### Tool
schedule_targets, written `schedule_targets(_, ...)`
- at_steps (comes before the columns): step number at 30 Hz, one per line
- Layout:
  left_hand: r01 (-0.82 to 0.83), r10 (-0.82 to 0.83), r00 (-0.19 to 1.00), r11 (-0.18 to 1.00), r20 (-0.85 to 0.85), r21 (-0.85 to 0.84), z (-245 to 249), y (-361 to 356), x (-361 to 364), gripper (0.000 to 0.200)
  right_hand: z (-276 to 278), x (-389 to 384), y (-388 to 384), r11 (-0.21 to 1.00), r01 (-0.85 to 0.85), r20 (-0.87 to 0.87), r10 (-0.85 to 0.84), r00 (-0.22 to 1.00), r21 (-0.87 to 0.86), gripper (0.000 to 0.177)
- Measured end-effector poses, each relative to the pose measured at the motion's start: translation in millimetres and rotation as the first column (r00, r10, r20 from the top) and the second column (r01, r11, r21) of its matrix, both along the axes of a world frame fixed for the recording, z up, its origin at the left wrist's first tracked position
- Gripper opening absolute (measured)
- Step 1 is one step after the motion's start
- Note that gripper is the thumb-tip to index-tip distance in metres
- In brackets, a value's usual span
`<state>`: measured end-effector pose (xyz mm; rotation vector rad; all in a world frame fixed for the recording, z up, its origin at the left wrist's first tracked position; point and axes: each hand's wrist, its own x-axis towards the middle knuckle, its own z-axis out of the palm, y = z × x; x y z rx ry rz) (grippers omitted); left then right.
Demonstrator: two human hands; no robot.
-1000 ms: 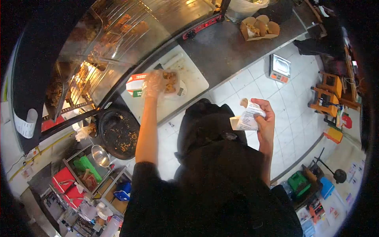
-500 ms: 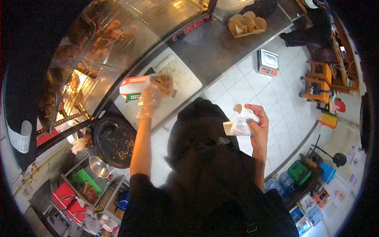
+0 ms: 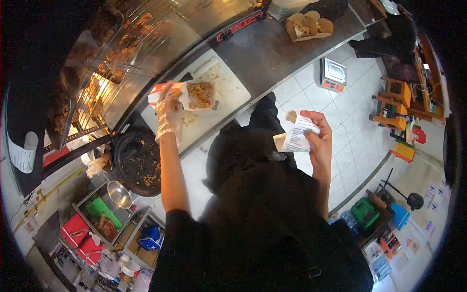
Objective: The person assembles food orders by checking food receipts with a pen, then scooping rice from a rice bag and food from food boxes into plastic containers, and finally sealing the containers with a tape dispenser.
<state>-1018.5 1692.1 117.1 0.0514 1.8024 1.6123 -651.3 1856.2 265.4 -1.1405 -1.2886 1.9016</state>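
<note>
My left hand (image 3: 169, 103), in a clear plastic glove, is on the lid side of an orange-and-white takeaway box (image 3: 185, 97), its fingers closed at the lid. The box lies open on a white cutting board (image 3: 231, 90), and chopped brown food (image 3: 200, 94) fills its tray. Crumbs are scattered on the board around it. Away from the counter, over the floor, my bare right hand (image 3: 318, 138) pinches a curled printed receipt (image 3: 296, 136) between thumb and fingers.
A heated glass cabinet (image 3: 131, 53) runs along the counter's far side. A black pan (image 3: 138, 168) with food scraps sits left of the board. An open brown carton (image 3: 309, 27) holds food on the dark counter (image 3: 272, 53). A digital scale (image 3: 333, 74) and orange stools (image 3: 391, 104) stand to the right.
My left hand has slid left off the food onto the box's lid, so the food shows fully. My right hand still holds the receipt, which is slightly higher and turned.
</note>
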Motion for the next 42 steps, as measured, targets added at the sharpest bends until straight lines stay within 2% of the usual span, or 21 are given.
schedule_targets(2, -0.193, 0.062, 0.956, 0.868, 0.286, 0.457, 4.6, -5.7, 5.8, 0.041, -1.4, 1.6, 12.2, 1.000, -0.005, 0.029, 0.004, 1.000, 0.023, 0.046)
schedule_targets(7, -0.445, 0.120, 0.795, 0.783, 0.595, 0.435, 37.7, -3.1, 22.0, 0.016, -9.1, 6.9, 52.1, 0.995, -0.070, -0.028, 0.072, 0.997, 0.068, 0.049)
schedule_targets(10, -0.247, -0.012, 0.884, 0.837, 0.468, 0.489, -1.5, -12.9, 1.6, 0.017, -4.7, 6.3, 78.2, 0.992, -0.088, -0.064, 0.094, 0.993, 0.090, 0.047)
schedule_targets(11, -0.152, 0.054, 0.948, 0.943, 0.313, 0.297, -11.9, -12.6, 3.2, 0.020, -5.4, 5.5, 84.9, 0.992, -0.088, -0.068, 0.094, 0.993, 0.088, 0.047)
schedule_targets(14, -0.177, 0.120, 0.946, 0.970, 0.300, 0.169, 25.7, -7.8, 13.7, 0.018, -6.5, 7.2, 104.8, 0.996, -0.052, -0.096, 0.059, 0.994, 0.075, 0.047)
schedule_targets(16, -0.367, 0.311, 0.914, 0.908, 0.260, 0.202, 43.2, -9.4, 24.5, 0.022, -10.1, 7.5, 117.6, 0.982, -0.111, -0.004, 0.113, 0.994, 0.152, 0.050)
schedule_targets(18, -0.486, 0.428, 0.871, 0.673, 0.243, 0.557, 81.8, -37.7, 10.3, 0.031, -29.0, 8.9, 127.1, 0.984, -0.049, -0.001, 0.050, 0.999, 0.171, 0.050)
schedule_targets(19, -0.614, 0.524, 0.781, 0.547, 0.339, 0.568, 100.3, -59.9, -3.9, 0.027, -33.9, 4.5, 132.3, 0.991, -0.070, -0.035, 0.074, 0.997, 0.112, 0.050)
schedule_targets(21, -0.606, 0.782, 0.613, 0.374, 0.113, 0.702, 142.5, -90.1, -17.6, 0.027, -40.1, -4.5, 134.8, 0.992, -0.116, -0.103, 0.121, 0.987, 0.048, 0.051)
schedule_targets(23, -0.604, 0.899, 0.284, 0.437, -0.332, 0.667, 185.0, -118.0, -47.9, 0.029, -39.4, -4.1, 139.8, 0.980, -0.145, -0.083, 0.158, 0.984, 0.139, 0.050)
schedule_targets(26, -0.784, 0.493, -0.117, 0.487, -0.862, 0.385, 216.3, -141.0, -100.9, 0.033, -31.5, -14.1, 130.7, 0.961, -0.254, -0.066, 0.263, 0.963, 0.113, 0.055)
schedule_targets(28, -0.955, 0.050, 0.011, 0.297, -0.999, 0.004, 208.8, -127.8, -129.0, 0.036, -15.7, -24.2, 113.2, 0.961, -0.257, -0.013, 0.259, 0.966, 0.099, 0.055)
schedule_targets(29, -0.974, -0.180, 0.141, 0.148, -0.973, -0.169, 207.9, -124.6, -144.3, 0.038, -13.2, -27.8, 106.9, 0.949, -0.265, 0.054, 0.259, 0.964, 0.171, 0.053)
schedule_targets(31, -0.951, -0.265, 0.157, 0.219, -0.952, -0.217, 197.9, -114.3, -157.8, 0.042, -7.2, -30.2, 96.0, 0.953, -0.277, 0.035, 0.275, 0.961, 0.121, 0.053)
schedule_targets(33, -0.951, -0.438, 0.008, 0.273, -0.899, -0.142, 196.5, -116.3, -154.2, 0.046, -11.4, -30.3, 89.0, 0.958, -0.261, -0.067, 0.270, 0.961, 0.116, 0.054)
schedule_targets(35, -0.948, -0.709, -0.258, 0.317, -0.656, 0.030, 204.7, -124.3, -134.5, 0.050, -20.2, -33.3, 79.2, 0.964, -0.240, -0.088, 0.251, 0.964, 0.116, 0.055)
schedule_targets(36, -0.932, -0.007, -0.022, 0.363, -1.000, 0.018, 224.2, -94.8, -101.6, 0.050, -24.4, -36.6, 74.2, 0.976, -0.212, -0.057, 0.215, 0.975, 0.053, 0.054)
schedule_targets(38, -0.921, 0.695, 0.259, 0.388, -0.671, 0.046, 225.2, -98.7, -76.4, 0.050, -43.3, -44.0, 71.1, 0.983, -0.185, -0.022, 0.185, 0.983, 0.000, 0.053)
schedule_targets(39, -0.919, 0.346, 0.185, 0.393, -0.920, -0.036, 205.6, -116.1, -69.4, 0.041, -60.5, -48.0, 71.7, 0.969, -0.221, 0.023, 0.219, 0.975, 0.112, 0.047)
schedule_targets(41, -0.955, -0.371, 0.021, 0.267, -0.928, -0.129, 116.4, -179.0, -74.5, 0.031, -89.7, -61.5, 76.7, 0.899, -0.349, 0.202, 0.302, 0.932, 0.264, 0.039)
schedule_targets(42, -0.885, -0.014, 0.032, 0.464, -0.999, -0.035, 96.9, -170.9, -64.3, 0.028, -101.6, -71.7, 80.6, 0.850, -0.437, 0.332, 0.339, 0.881, 0.294, 0.037)
